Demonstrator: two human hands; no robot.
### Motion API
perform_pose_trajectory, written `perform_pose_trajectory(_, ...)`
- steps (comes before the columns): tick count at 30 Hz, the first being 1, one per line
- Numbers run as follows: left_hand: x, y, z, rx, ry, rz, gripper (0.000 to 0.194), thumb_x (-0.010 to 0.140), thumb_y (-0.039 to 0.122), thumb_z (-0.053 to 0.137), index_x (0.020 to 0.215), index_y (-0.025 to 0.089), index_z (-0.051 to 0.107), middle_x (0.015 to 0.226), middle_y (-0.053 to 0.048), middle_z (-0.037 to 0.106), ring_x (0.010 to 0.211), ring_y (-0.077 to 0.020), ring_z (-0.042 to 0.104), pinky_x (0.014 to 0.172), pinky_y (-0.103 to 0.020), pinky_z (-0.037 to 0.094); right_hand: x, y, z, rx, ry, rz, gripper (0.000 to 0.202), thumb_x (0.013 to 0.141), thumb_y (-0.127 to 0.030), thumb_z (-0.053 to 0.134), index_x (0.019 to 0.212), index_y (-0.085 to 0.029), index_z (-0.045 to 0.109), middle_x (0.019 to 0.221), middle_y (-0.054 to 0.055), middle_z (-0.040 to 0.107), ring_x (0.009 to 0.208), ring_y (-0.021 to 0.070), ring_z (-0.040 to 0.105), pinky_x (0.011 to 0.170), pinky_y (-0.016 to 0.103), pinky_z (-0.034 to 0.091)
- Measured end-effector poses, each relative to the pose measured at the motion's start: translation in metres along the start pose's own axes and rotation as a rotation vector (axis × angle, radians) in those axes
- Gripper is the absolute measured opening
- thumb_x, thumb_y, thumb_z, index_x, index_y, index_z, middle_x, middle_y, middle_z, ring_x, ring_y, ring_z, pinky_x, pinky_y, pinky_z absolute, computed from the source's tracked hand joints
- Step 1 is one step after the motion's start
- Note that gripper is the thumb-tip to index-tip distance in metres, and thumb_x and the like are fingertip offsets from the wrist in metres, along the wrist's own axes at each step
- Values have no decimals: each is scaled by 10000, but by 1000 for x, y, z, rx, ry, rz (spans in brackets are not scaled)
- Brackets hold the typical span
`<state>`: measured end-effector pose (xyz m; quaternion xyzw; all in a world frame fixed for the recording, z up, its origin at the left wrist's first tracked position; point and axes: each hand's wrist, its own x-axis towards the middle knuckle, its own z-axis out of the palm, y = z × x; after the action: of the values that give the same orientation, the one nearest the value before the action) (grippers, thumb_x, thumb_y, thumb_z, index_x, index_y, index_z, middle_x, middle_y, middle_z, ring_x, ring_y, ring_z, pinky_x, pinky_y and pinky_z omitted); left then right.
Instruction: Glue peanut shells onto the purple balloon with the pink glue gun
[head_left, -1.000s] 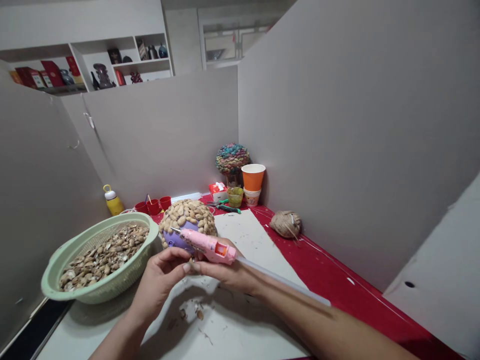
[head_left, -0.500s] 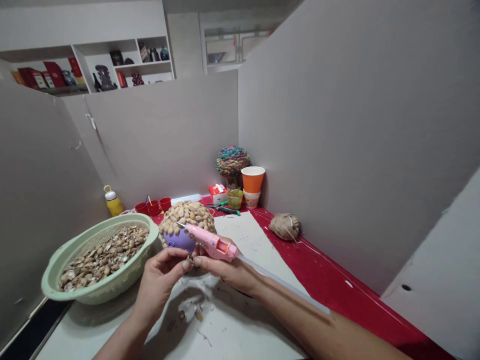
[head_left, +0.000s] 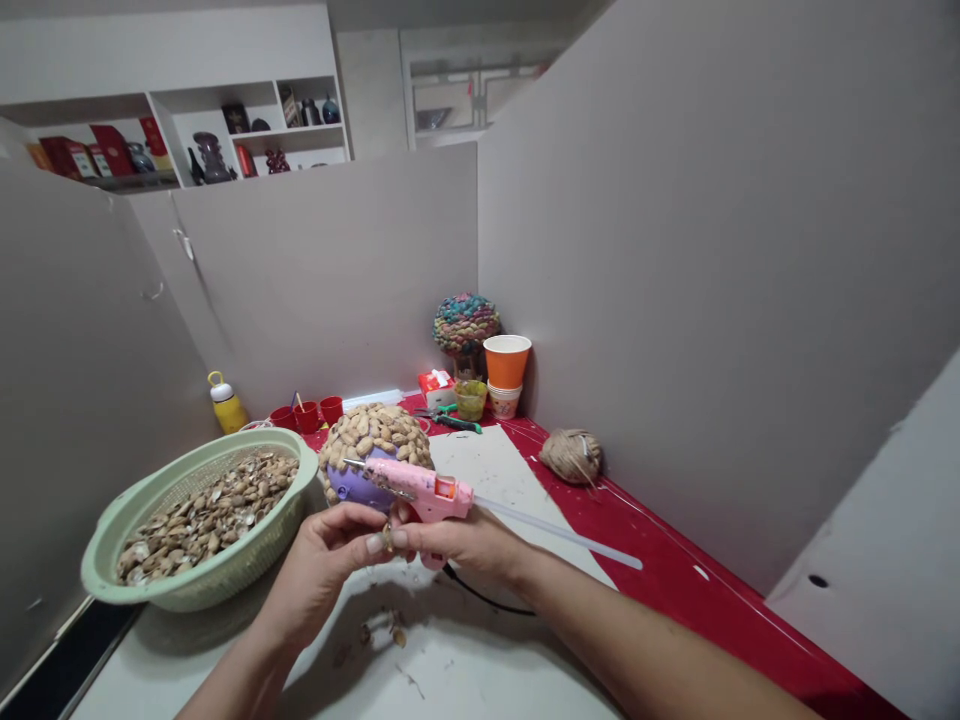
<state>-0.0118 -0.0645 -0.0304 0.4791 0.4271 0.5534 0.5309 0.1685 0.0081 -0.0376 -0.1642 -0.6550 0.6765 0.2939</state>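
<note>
The right hand, gripping a pink glue gun now tipped nearer level, pinches a small shell piece with the left hand before a partly peanut-covered purple ball, apparently still handling the piece.

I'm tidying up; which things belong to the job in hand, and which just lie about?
Apparently in use: pink glue gun, glue stick, shell-covered purple ball, peanut shells, green colander.
Apparently idle: yellow bottle, twine ball, orange paper cup, red cups.
</note>
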Motion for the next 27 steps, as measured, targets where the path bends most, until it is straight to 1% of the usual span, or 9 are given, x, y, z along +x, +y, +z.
perform_pose_trajectory(5, 0, 0, -2, 7, -11, -31, 249, 669, 280, 869, 860, 169, 752, 822, -57, 765, 770, -196, 693, 786, -324, 528, 0, 0, -1, -9, -25, -36, 312, 765, -444, 750, 772, -162, 619, 709, -10, 577, 653, 110, 503, 541, 206, 346)
perform_pose_trajectory(8, 0, 0, -2, 6, -12, -38, 254, 666, 276, 867, 857, 162, 743, 815, -63, 758, 755, -200, 688, 782, -338, 531, -1, -1, 1, -18, 2, -40, 326, 750, -449, 755, 754, -162, 602, 698, -12, 565, 635, 107, 485, 532, 210, 339)
perform_pose_trajectory(11, 0, 0, 0, 19, 30, 3, 247, 663, 263, 867, 851, 172, 736, 814, -51, 755, 744, -185, 679, 756, -310, 536, -1, -5, 5, -75, 47, -58, 334, 767, -444, 745, 723, -166, 566, 675, -21, 533, 613, 101, 450, 528, 220, 320)
perform_pose_trajectory(14, -1, 1, 3, 83, 127, 84, 239, 652, 269, 871, 826, 179, 733, 786, -24, 734, 734, -160, 657, 719, -259, 530, -2, -4, 8, -160, 147, -200, 311, 785, -405, 744, 745, -179, 536, 706, -24, 514, 651, 116, 453, 581, 247, 361)
perform_pose_trajectory(17, -3, 0, 9, 166, 226, 170, 231, 642, 275, 871, 794, 175, 728, 768, -13, 714, 735, -149, 636, 699, -229, 522, -2, 2, 8, -338, 248, -350, 258, 825, -359, 700, 771, -185, 517, 741, -12, 524, 663, 128, 456, 599, 265, 369)
perform_pose_trajectory(20, -7, -4, 15, 232, 286, 221, 205, 670, 278, 848, 787, 174, 716, 769, -20, 713, 738, -156, 635, 700, -232, 528, -1, 14, 6, -540, 298, -481, 232, 858, -338, 652, 754, -194, 504, 720, -10, 520, 631, 130, 457, 587, 269, 359)
perform_pose_trajectory(22, -9, -6, 18, 249, 321, 255, 186, 688, 275, 834, 780, 180, 702, 779, -17, 709, 748, -156, 639, 706, -229, 532, 1, 20, 6, -600, 324, -570, 234, 856, -337, 661, 752, -199, 504, 725, -7, 534, 655, 142, 497, 618, 274, 379)
perform_pose_trajectory(24, -10, -8, 20, 239, 354, 289, 177, 697, 266, 829, 770, 190, 688, 794, -8, 701, 767, -152, 642, 723, -221, 535, 0, 21, 7, -575, 350, -574, 227, 845, -332, 685, 767, -198, 519, 736, -5, 546, 670, 147, 517, 636, 276, 395)
perform_pose_trajectory(27, -10, -8, 20, 206, 354, 307, 180, 702, 261, 832, 763, 196, 677, 815, -2, 693, 790, -146, 645, 746, -214, 536, -3, 13, 10, -430, 348, -442, 193, 846, -319, 688, 810, -185, 554, 763, 3, 569, 675, 146, 520, 623, 271, 408)
